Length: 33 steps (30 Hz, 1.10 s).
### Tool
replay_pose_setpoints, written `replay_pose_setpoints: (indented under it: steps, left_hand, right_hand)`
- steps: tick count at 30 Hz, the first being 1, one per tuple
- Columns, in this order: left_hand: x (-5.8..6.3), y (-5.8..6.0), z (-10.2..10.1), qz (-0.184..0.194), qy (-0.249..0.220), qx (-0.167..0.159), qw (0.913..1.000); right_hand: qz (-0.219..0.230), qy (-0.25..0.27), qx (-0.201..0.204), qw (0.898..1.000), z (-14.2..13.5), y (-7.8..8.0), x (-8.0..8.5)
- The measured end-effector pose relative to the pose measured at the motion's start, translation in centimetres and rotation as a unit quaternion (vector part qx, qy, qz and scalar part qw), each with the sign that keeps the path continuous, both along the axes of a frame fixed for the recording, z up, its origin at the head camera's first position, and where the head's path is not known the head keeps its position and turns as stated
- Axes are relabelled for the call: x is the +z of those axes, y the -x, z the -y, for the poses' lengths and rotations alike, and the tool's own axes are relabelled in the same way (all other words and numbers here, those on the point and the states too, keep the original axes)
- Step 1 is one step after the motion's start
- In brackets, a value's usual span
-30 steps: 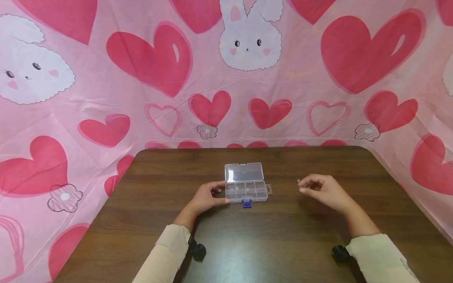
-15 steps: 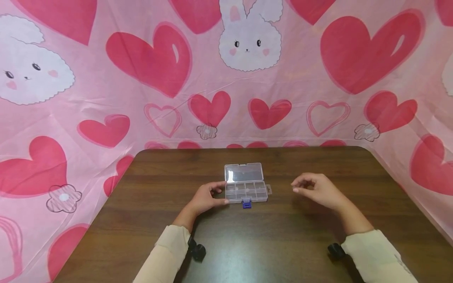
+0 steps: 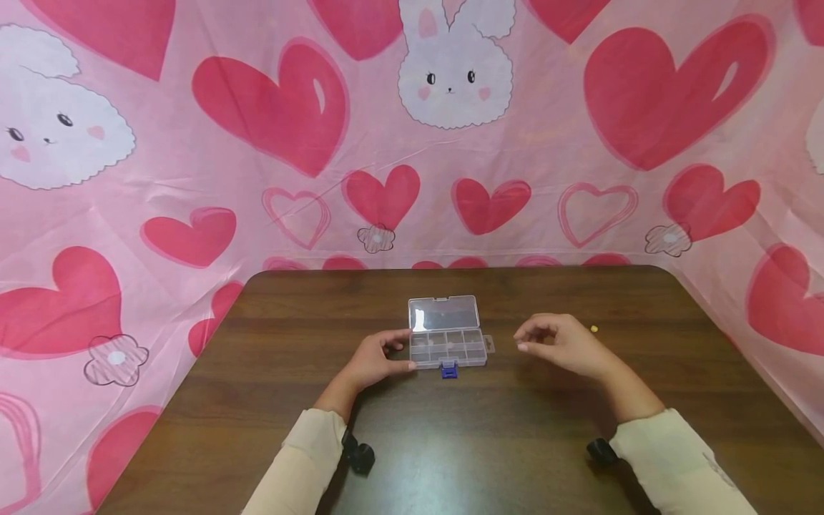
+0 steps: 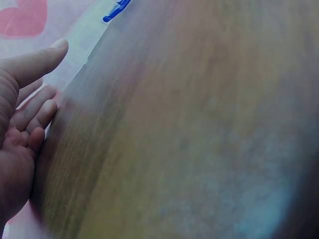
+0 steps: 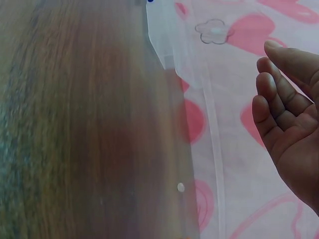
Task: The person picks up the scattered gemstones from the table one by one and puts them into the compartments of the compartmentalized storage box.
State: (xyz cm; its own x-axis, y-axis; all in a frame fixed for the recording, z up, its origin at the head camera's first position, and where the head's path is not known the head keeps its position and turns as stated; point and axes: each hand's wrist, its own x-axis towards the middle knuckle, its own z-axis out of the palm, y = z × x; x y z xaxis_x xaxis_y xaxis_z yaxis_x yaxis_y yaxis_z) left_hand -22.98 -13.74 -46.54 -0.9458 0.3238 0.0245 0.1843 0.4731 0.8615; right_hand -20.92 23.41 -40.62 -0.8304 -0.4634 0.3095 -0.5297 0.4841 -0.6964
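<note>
A clear plastic compartment box [image 3: 448,350] stands on the table with its lid [image 3: 444,315] raised and its blue latch [image 3: 448,370] toward me. My left hand [image 3: 376,361] holds the box's left end, thumb at the front corner and index finger at the rear one. In the left wrist view, that hand [image 4: 25,109] lies beside the blurred box [image 4: 82,45]. Just right of the box, my right hand [image 3: 560,347] hovers with thumb and index tips close together. The right wrist view of this hand [image 5: 294,104] shows nothing distinct between those tips.
A small yellow piece [image 3: 594,329] lies on the brown table [image 3: 399,436] behind my right hand. The right wrist view has a small whitish piece [image 5: 181,187] near the table's far edge. Pink heart-print cloth [image 3: 450,157] hangs behind the table.
My right hand has moved left toward the box. The yellow piece now shows behind it, and the small greyish piece once at its fingertips is out of sight. The left hand stays put.
</note>
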Motion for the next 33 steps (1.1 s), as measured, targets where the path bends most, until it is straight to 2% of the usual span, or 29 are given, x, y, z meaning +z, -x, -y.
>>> replay_pose_setpoints:
  steps: [5,12,23,33]
  left_hand:
    - [-0.1,0.0,0.0,-0.001,0.001,-0.001,1.0000]
    - [0.0,0.0,0.0,-0.001,0.004,0.000,1.0000]
    - [0.0,0.1,0.0,-0.002,0.002,0.002,1.0000]
    - [0.0,0.1,0.0,-0.005,0.007,0.000,1.0000]
  right_hand:
    - [0.020,0.003,0.010,1.000,0.5,0.0,0.4]
    - [0.003,0.008,0.028,1.000,1.1,0.2,0.6]
    - [0.024,-0.014,0.030,0.999,2.2,0.6,1.3]
    - [0.021,0.003,0.052,0.998,3.4,0.9,1.2]
